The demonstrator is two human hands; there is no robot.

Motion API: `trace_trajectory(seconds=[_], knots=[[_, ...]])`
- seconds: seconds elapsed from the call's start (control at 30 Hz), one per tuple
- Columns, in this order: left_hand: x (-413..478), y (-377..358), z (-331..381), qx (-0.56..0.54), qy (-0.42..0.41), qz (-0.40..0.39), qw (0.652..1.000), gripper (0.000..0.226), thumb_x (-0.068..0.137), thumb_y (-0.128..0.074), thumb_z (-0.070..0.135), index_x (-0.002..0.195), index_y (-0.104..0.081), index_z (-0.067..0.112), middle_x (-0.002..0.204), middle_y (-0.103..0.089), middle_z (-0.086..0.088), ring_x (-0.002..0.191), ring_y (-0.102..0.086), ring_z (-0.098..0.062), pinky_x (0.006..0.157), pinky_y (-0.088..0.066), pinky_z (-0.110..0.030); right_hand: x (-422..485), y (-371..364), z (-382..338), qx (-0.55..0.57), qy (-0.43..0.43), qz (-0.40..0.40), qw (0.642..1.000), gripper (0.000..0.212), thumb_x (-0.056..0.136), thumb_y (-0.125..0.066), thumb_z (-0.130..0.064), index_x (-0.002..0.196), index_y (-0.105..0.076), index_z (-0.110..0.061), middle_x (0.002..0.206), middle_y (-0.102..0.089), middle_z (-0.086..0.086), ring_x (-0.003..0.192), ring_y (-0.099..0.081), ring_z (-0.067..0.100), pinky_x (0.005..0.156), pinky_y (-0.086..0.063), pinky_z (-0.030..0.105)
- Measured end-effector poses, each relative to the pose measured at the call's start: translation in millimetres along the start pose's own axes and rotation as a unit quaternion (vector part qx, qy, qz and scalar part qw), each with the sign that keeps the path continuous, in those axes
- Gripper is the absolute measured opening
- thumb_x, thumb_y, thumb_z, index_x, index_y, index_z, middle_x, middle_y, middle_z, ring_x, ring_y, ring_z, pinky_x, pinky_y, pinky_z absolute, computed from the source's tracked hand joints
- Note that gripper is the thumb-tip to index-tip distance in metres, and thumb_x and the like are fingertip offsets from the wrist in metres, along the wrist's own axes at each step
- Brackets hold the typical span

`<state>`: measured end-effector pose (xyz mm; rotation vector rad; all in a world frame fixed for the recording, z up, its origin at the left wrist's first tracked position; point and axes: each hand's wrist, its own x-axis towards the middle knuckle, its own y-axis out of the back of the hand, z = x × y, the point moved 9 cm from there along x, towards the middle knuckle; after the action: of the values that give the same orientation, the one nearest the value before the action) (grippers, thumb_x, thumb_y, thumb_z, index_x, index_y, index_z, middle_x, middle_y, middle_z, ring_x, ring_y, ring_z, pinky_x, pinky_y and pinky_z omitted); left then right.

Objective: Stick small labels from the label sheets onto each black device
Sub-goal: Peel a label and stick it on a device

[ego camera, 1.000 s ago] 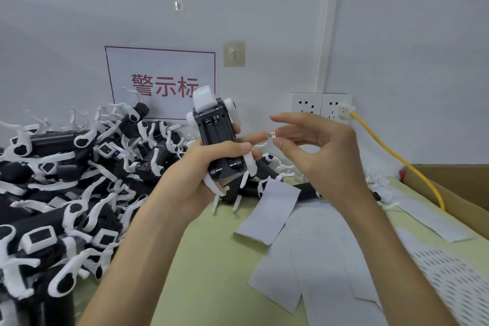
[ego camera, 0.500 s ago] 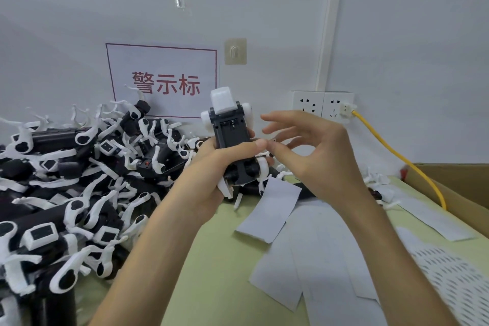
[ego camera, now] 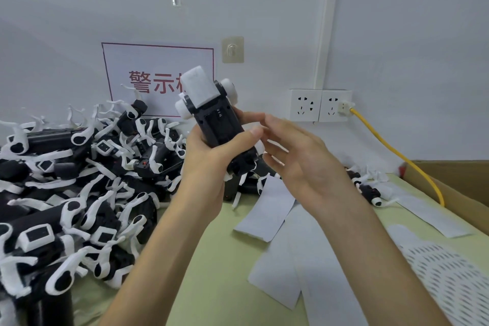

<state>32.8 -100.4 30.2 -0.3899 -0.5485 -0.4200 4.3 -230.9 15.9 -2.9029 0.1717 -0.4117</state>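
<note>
Black device (ego camera: pixel 217 124) at centre of frame, tilted, white end up, gripped around its middle by left hand (ego camera: pixel 209 167). Right hand (ego camera: pixel 299 156) just beside it, fingers loose and spread, fingertips at device's side, gripping nothing seen. More devices piled (ego camera: pixel 79 180) at left; label sheets (ego camera: pixel 272 206) lower right.

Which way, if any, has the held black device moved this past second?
Yes. The black device tipped up and left: its white cap now overlaps the last character of the wall sign, fully readable before.
</note>
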Motion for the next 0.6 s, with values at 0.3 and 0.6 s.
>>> trace_trajectory(seconds=[0.3,0.6], knots=[[0,-2,10,0.084,-0.054,-0.01,0.995,0.021,0.081,-0.078,0.013,0.099,-0.068,0.02,0.111,-0.078,-0.001,0.094,-0.075,-0.025,0.076,-0.06,-0.033,0,3,5,0.096,-0.035,0.008,0.995,0.006,0.089,-0.07,-0.023,0.09,-0.076,-0.022,0.084,-0.071,-0.009,0.081,-0.071,0.006,0.087,-0.044,0.028],[0,10,5,0.15,-0.025,0.076,0.986,0.023,0.08,-0.086,0.012,0.096,-0.07,0.016,0.091,-0.079,0.006,0.077,-0.072,-0.015,0.072,-0.061,-0.032,-1,14,-8,0.062,0.036,0.099,0.993,0.014,0.091,-0.069,-0.016,0.078,-0.072,-0.02,0.072,-0.065,-0.007,0.065,-0.059,0.008,0.074,-0.048,0.023]])
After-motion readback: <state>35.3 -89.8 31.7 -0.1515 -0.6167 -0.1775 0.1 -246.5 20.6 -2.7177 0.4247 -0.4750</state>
